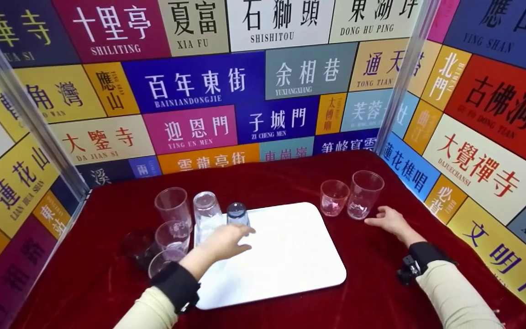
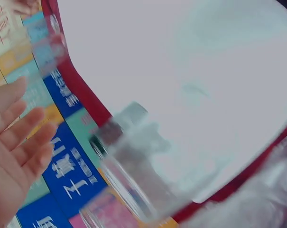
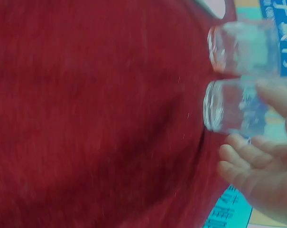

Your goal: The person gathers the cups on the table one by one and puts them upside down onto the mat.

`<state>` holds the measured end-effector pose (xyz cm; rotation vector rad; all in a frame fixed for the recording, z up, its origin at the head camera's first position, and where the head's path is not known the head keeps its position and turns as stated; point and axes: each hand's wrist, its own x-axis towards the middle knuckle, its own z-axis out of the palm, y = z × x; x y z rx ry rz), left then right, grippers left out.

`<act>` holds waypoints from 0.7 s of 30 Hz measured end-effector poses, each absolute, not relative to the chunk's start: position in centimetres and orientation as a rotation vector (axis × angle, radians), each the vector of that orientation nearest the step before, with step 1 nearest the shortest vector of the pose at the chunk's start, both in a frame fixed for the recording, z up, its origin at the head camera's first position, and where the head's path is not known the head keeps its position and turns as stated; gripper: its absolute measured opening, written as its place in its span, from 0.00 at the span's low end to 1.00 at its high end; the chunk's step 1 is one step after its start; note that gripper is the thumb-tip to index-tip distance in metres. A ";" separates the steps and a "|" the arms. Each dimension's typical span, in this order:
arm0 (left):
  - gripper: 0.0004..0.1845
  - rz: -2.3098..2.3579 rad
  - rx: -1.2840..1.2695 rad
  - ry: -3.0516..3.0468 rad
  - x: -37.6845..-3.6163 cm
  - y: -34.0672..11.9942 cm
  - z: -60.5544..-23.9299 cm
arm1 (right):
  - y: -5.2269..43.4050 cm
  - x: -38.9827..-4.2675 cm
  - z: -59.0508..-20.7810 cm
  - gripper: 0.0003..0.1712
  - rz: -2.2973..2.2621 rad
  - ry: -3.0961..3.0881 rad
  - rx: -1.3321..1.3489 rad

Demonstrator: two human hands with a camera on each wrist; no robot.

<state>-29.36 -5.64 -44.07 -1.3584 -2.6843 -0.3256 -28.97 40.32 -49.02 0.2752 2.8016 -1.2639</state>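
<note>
My left hand (image 1: 226, 242) hovers above the left side of a white tray (image 1: 290, 251), its fingers apart and holding nothing. Just beyond it, an upside-down clear glass (image 1: 207, 208) and an upside-down small bluish glass (image 1: 237, 213) stand on the tray; the left wrist view shows both, blurred, beside the hand (image 2: 20, 152). My right hand (image 1: 388, 221) is beside a tall clear glass (image 1: 364, 196), fingers loosely extended. In the right wrist view the thumb overlaps this glass (image 3: 228, 107); whether it touches cannot be told. A shorter pinkish glass (image 1: 334, 198) stands upright left of it.
Left of the tray stand a tall clear glass (image 1: 171, 205), a shorter clear glass (image 1: 171, 235), another clear glass (image 1: 160, 262) partly behind the left wrist, and a dark glass (image 1: 139, 249). Red velvet cloth (image 1: 318, 310) covers the table. Sign-printed walls (image 1: 190, 87) enclose the back and sides.
</note>
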 end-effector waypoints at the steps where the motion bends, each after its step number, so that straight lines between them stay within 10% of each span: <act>1: 0.17 -0.330 -1.384 -2.715 -29.2 -5.3 -44.1 | 40.4 -29.2 -49.0 0.46 -1.272 2.774 0.255; 21: 0.15 -0.111 -1.554 -2.783 -28.0 -3.8 -45.5 | 40.7 -33.2 -49.7 0.43 -1.585 2.707 0.150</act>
